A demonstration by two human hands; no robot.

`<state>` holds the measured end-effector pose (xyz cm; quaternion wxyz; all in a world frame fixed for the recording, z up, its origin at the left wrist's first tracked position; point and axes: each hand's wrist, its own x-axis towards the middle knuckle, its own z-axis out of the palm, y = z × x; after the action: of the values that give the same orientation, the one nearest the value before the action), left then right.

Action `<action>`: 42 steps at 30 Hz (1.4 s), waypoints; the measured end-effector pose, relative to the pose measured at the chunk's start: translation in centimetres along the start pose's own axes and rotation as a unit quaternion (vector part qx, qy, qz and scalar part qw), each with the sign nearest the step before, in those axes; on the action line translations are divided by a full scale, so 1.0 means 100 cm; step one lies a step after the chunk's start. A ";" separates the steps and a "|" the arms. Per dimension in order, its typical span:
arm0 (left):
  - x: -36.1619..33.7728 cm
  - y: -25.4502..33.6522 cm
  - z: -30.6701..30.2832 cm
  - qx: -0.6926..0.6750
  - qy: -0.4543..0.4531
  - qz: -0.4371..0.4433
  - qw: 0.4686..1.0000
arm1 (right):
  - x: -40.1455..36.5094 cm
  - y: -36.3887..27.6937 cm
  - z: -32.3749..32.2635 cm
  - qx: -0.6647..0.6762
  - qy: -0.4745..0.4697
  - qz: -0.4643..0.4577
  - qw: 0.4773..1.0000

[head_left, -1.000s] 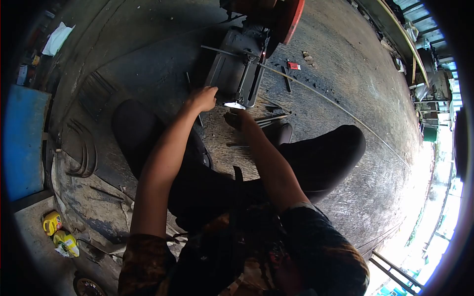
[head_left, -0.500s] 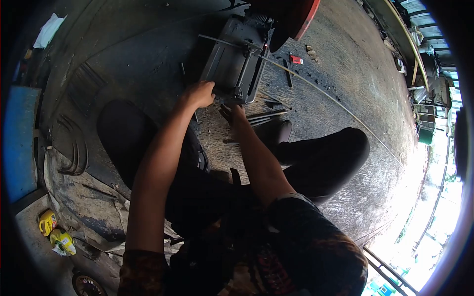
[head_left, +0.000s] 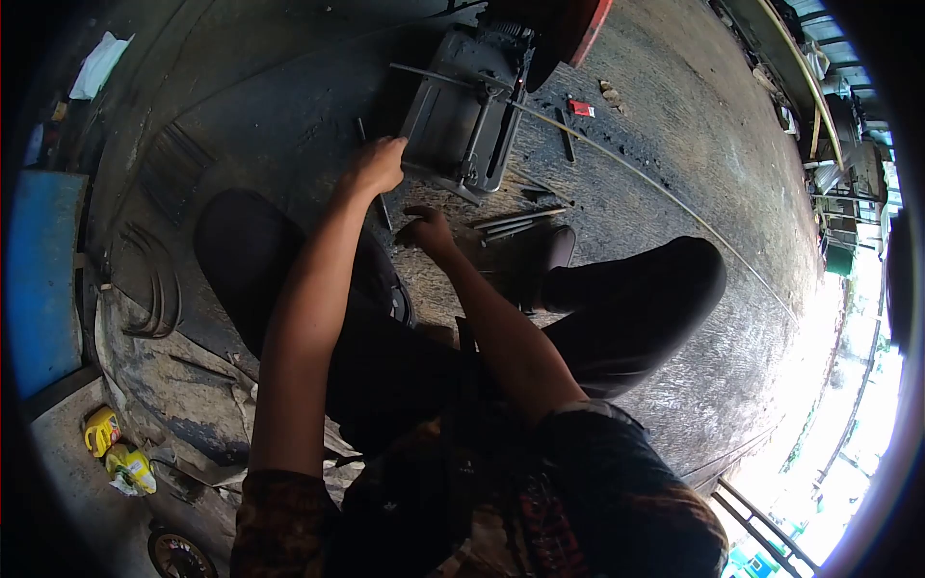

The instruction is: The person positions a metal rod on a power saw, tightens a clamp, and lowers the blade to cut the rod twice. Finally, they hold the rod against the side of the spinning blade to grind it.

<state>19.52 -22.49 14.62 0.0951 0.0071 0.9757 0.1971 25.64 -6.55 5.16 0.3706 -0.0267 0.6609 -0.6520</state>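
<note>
A cut-off saw (head_left: 445, 135) with a flat metal base stands on the floor ahead of me. A long thin rod (head_left: 636, 169) lies across it, passing through the clamp (head_left: 479, 135). My left hand (head_left: 378, 166) is closed at the base's near left edge; its fingertips are hidden, so what they grip does not show. Under that hand a dark bar (head_left: 384, 210) lies on the floor. My right hand (head_left: 426, 231) is held just short of the clamp's near end, fingers apart and nothing seen in them. Several short rods (head_left: 520, 223) lie beside it.
The saw's red guard (head_left: 586, 34) is at the top. A small red packet (head_left: 580, 108) and a dark metal strip (head_left: 565, 135) lie right of the saw. Curved rods (head_left: 159, 289), a blue panel (head_left: 48, 279) and yellow containers (head_left: 101, 432) are on my left.
My right hand has come away from the clamp's near end, moving left and toward me. My left hand has shifted slightly up and left along the base's edge.
</note>
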 end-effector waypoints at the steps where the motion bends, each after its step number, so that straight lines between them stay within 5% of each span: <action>1: -0.002 0.000 0.000 0.001 0.000 0.001 1.000 | 0.001 0.011 -0.006 0.080 0.046 0.058 0.994; 3: -0.007 0.001 0.002 0.011 -0.005 -0.006 1.000 | 0.004 0.023 -0.021 0.158 0.090 0.114 0.977; 5: -0.012 0.003 0.005 0.010 -0.010 -0.002 1.000 | 0.011 0.031 -0.041 0.273 0.290 0.135 0.907; 9: -0.017 0.003 0.014 0.012 -0.012 0.009 1.000 | 0.040 0.058 -0.063 0.226 0.365 0.102 0.897; 11: -0.016 0.003 0.014 0.013 -0.021 0.005 1.000 | 0.052 0.060 -0.051 -0.139 0.619 0.088 0.768; 12: -0.017 0.003 0.014 0.015 -0.033 0.000 0.999 | 0.059 0.059 -0.053 -0.139 0.620 0.088 0.768; 14: -0.017 0.000 0.017 0.012 -0.038 -0.001 0.999 | 0.070 0.054 -0.055 0.126 0.672 -0.104 0.722; 15: -0.016 -0.002 0.018 0.009 -0.041 -0.003 0.999 | 0.065 0.058 -0.059 0.127 0.672 -0.105 0.722; 16: -0.016 -0.002 0.017 0.009 -0.043 -0.003 0.999 | 0.033 0.035 -0.054 0.223 0.443 -0.102 0.862; 17: -0.014 -0.001 0.013 0.014 -0.060 -0.015 0.998 | 0.009 0.015 -0.050 0.302 0.181 -0.090 0.932; 21: -0.020 0.002 0.007 0.021 -0.055 -0.022 0.998 | -0.003 -0.011 -0.003 0.091 0.181 -0.105 0.974; 25: -0.022 0.002 0.007 0.030 -0.081 -0.048 0.995 | 0.001 0.022 -0.022 -0.065 0.215 0.075 0.972; 27: -0.023 0.005 0.006 0.016 -0.076 -0.049 0.996 | 0.034 0.082 -0.045 -0.009 0.363 0.053 0.930; 31: -0.019 0.003 0.007 0.017 -0.092 -0.057 0.994 | 0.033 0.056 -0.047 0.066 0.431 0.081 0.896; 33: -0.019 0.003 0.006 0.010 -0.099 -0.053 0.994 | 0.018 0.021 -0.027 -0.171 0.605 -0.010 0.778; 35: -0.015 -0.002 0.010 0.015 -0.097 -0.048 0.994 | -0.020 -0.038 -0.011 -0.162 0.326 -0.003 0.931; 36: -0.016 -0.004 0.012 0.020 -0.096 -0.044 0.994 | -0.011 -0.018 -0.006 -0.162 0.326 -0.001 0.931; 38: -0.016 -0.007 0.015 0.019 -0.084 -0.034 0.996 | 0.022 0.040 0.007 -0.129 0.127 -0.206 0.962; 42: -0.015 -0.010 0.014 0.027 -0.036 -0.006 0.999 | 0.017 0.034 -0.001 -0.086 0.122 -0.084 0.985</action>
<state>21.32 -22.98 13.21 0.1316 0.0106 0.9767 0.1693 25.91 -6.82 1.39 0.2271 -0.0339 0.7504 -0.6198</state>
